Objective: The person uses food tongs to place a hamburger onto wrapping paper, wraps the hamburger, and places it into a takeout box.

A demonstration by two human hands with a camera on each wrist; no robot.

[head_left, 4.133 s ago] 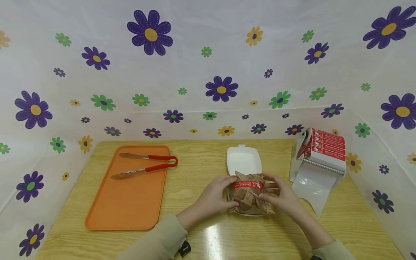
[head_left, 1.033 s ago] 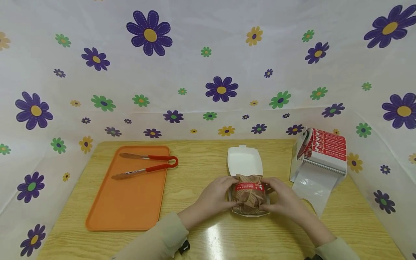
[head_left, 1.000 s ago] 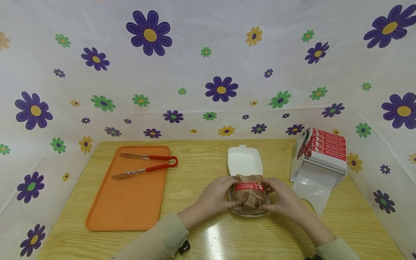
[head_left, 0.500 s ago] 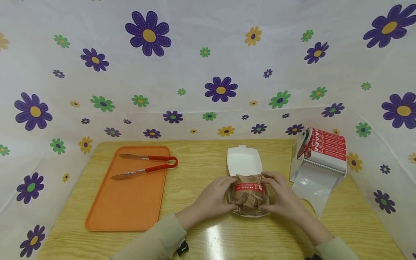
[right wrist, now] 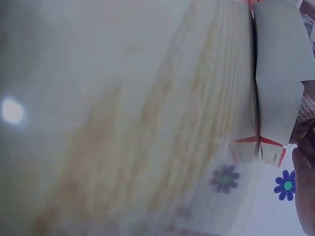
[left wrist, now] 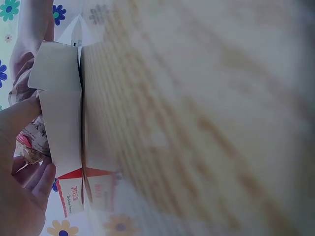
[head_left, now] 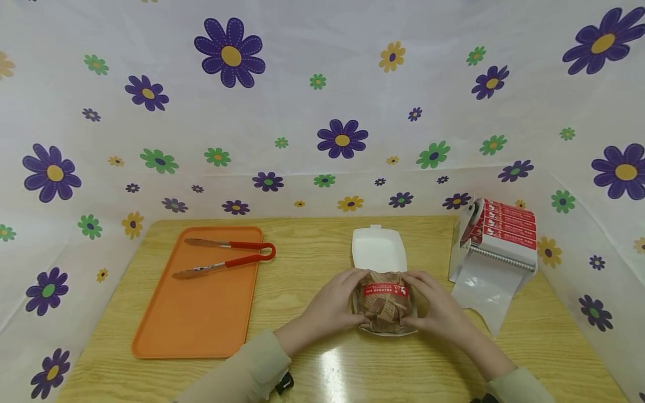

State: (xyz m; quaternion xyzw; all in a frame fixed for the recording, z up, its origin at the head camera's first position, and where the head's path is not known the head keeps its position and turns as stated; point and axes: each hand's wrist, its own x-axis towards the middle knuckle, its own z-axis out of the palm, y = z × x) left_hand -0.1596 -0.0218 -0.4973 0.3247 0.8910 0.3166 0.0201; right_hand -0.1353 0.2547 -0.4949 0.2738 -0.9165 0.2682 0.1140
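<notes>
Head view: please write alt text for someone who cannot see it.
Left hand and right hand grip a brown paper-wrapped bundle in an open white box on a wooden table. Red-handled tongs lie on an orange tray to the left.

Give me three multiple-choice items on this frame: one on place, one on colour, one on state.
1. Where do the tongs lie?
A. on the orange tray
B. in the white box
C. on the sticker dispenser

2. What colour is the band round the wrapped bundle?
A. green
B. red
C. purple

3. How is the white box's lid?
A. shut
B. torn off
C. open, folded back behind the bundle

Answers:
1 A, both arms of the tongs rest on the tray.
2 B, a red strip crosses the brown paper.
3 C, the lid lies flat beyond the bundle, which the left hand and right hand cup.
</notes>
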